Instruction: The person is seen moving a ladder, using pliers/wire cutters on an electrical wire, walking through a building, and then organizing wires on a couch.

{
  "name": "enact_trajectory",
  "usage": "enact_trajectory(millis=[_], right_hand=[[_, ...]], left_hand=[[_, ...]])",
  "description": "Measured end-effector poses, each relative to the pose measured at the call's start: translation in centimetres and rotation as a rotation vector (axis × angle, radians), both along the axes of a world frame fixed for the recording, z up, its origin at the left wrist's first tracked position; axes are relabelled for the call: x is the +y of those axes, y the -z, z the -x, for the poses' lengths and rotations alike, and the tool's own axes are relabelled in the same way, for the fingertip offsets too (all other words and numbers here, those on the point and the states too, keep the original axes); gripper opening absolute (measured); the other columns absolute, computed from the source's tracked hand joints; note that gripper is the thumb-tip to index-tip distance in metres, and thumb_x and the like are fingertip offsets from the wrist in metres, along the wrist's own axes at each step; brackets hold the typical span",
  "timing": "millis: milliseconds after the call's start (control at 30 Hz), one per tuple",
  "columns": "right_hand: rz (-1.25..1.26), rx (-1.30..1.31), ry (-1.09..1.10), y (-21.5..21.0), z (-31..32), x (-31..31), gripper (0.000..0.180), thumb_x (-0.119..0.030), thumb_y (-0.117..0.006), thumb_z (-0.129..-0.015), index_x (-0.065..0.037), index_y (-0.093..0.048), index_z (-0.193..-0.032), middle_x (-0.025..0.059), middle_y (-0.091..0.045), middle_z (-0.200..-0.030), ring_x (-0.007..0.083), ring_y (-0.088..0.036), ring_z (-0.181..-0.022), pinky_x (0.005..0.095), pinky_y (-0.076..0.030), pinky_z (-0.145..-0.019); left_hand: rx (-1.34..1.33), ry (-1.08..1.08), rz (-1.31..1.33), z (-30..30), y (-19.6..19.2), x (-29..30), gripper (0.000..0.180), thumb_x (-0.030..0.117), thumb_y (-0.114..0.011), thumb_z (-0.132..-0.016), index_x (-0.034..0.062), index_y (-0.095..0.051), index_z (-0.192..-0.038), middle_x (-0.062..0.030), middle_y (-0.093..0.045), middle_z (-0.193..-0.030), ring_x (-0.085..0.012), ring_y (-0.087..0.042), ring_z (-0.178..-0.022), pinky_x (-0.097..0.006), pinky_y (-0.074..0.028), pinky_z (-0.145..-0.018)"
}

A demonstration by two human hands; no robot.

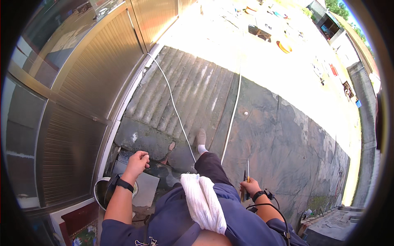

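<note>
My left hand [138, 164] hangs in the air at the left, fingers curled in, with no object showing in it. Below it are a pale flat board [146, 188] and a round bucket [102, 194], both apart from the hand. At my right side, my right hand [250, 187] is closed around a screwdriver [248, 178] with a yellow handle, its thin shaft pointing forward. A dark, slim tool sits alongside it in the same grip; its kind is unclear. White knitted gloves [201, 201] hang at my chest.
A white hose [232, 119] and a thinner white cable [174, 104] run along the ground. Corrugated sheets [180, 86] lie ahead, beside a dark ground sheet [271, 127]. A ribbed metal-and-glass door [98, 65] stands left. An orange basin [284, 47] sits in the sunlit yard.
</note>
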State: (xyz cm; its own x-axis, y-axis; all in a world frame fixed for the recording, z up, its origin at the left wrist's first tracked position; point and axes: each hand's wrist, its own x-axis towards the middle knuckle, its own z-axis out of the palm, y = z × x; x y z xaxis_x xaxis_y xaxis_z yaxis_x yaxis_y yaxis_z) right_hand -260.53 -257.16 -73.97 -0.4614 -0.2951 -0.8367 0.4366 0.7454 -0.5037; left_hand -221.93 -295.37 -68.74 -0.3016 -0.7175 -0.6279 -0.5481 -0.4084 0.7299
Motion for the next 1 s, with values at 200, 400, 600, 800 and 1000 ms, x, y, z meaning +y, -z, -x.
enact_trajectory(millis=[200, 400, 600, 800, 1000], right_hand=[[0.004, -0.012, -0.060, 2.5, 11.8, -15.1, 0.022, -0.008, -0.069, -0.076, 0.000, -0.055, -0.091, 0.0082, -0.060, -0.073, 0.0203, -0.063, -0.063, 0.0345, -0.054, -0.060], [0.094, -0.001, -0.087, -2.1, 22.4, -32.1, 0.021, -0.008, -0.069, -0.077, -0.001, -0.055, -0.090, 0.0071, -0.061, -0.074, 0.0190, -0.063, -0.063, 0.0338, -0.054, -0.061], [0.252, 0.062, -0.158, -4.0, 29.8, -44.9, 0.021, -0.008, -0.069, -0.080, -0.003, -0.052, -0.091, 0.0057, -0.060, -0.073, 0.0183, -0.062, -0.062, 0.0339, -0.054, -0.062], [0.248, -0.027, -0.166, -4.3, 33.4, -54.7, 0.021, -0.007, -0.068, -0.079, -0.002, -0.055, -0.095, 0.0062, -0.061, -0.073, 0.0188, -0.064, -0.063, 0.0329, -0.053, -0.061], [0.124, -0.023, -0.188, -3.0, 39.4, -64.0, 0.022, -0.006, -0.070, -0.077, -0.001, -0.056, -0.093, 0.0053, -0.060, -0.077, 0.0167, -0.061, -0.065, 0.0324, -0.052, -0.062]], left_hand=[[-0.120, -0.142, -0.156, 7.5, 0.5, -7.6, 0.020, 0.015, -0.058, -0.091, 0.0007, -0.061, -0.105, -0.0053, -0.063, -0.082, -0.0122, -0.061, -0.063, -0.026, -0.047, -0.055], [-0.098, -0.157, -0.182, 13.4, -2.3, -14.6, 0.022, 0.015, -0.056, -0.092, -0.0002, -0.058, -0.109, -0.0060, -0.063, -0.083, -0.0128, -0.061, -0.063, -0.026, -0.047, -0.054], [-0.061, -0.240, -0.119, 19.1, -3.7, -24.6, 0.020, 0.014, -0.054, -0.094, 0.0003, -0.059, -0.107, -0.0061, -0.062, -0.081, -0.0140, -0.061, -0.062, -0.028, -0.048, -0.056], [-0.050, -0.351, 0.040, 24.3, -3.9, -36.5, 0.016, 0.016, -0.055, -0.094, 0.0007, -0.059, -0.095, -0.0053, -0.060, -0.076, -0.0137, -0.060, -0.060, -0.028, -0.048, -0.055], [0.034, -0.566, 0.270, 30.4, -8.7, -52.6, 0.024, 0.020, -0.053, -0.096, 0.0021, -0.056, -0.082, -0.0032, -0.058, -0.066, -0.0112, -0.056, -0.056, -0.027, -0.046, -0.053]])
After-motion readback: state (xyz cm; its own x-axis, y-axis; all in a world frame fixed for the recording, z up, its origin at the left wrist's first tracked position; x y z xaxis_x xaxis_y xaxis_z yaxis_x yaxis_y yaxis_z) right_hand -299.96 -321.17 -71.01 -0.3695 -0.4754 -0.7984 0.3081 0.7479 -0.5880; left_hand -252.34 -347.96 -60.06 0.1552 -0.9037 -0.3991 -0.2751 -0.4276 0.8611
